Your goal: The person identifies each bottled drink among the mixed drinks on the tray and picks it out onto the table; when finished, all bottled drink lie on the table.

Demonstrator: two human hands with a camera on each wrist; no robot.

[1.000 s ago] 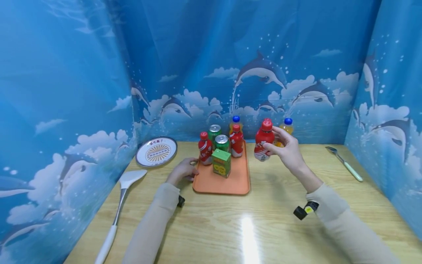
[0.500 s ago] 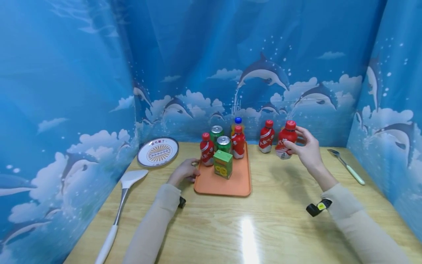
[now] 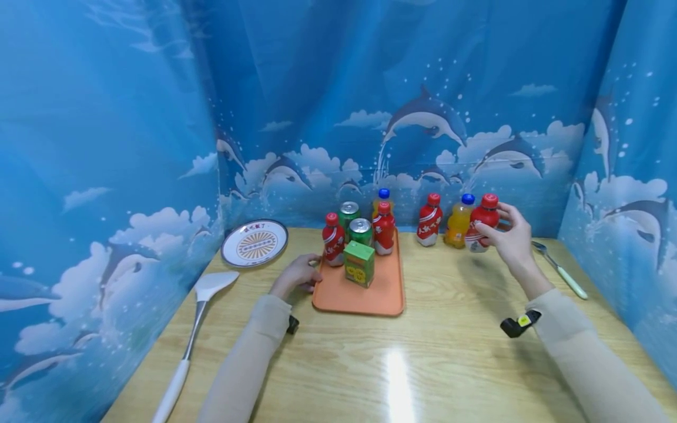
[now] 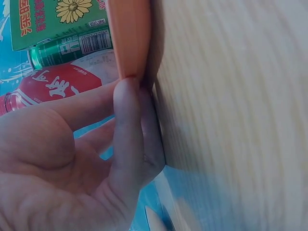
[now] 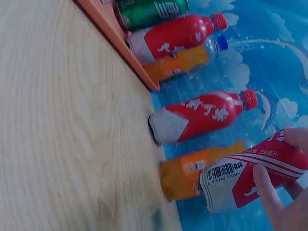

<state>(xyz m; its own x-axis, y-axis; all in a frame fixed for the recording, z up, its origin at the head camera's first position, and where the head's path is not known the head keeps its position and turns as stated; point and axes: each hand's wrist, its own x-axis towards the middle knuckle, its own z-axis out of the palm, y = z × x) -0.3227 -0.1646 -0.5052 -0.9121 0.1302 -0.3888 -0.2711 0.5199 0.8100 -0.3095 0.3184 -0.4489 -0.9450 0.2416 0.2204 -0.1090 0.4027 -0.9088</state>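
Observation:
My right hand (image 3: 510,238) grips a red-and-white drink bottle (image 5: 255,171) with a red cap, held slightly tilted above the table. Just left of it in the head view stands an orange soda bottle (image 3: 458,222) with a blue cap, then another red bottle (image 3: 429,220). At the left edge of the orange tray (image 3: 359,301), my left hand (image 3: 298,273) pinches the rim between its fingers. Standing on the tray are a green carton (image 3: 359,264), two green cans (image 3: 361,231), two red bottles (image 3: 333,241) and an orange soda bottle (image 3: 384,195), partly hidden.
A white plate (image 3: 255,242) with a dark rim lies at the back left. The long white-handled spatula (image 3: 198,308) is in front of it. Far right lies a green-handled spoon-like utensil (image 3: 562,271). Blue dolphin-print curtains (image 3: 317,117) enclose the table on three sides.
My right hand has carried the red bottle rightward, away from the tray and past the standing red bottle to beside the orange soda bottle. My left hand has stayed at the tray's edge.

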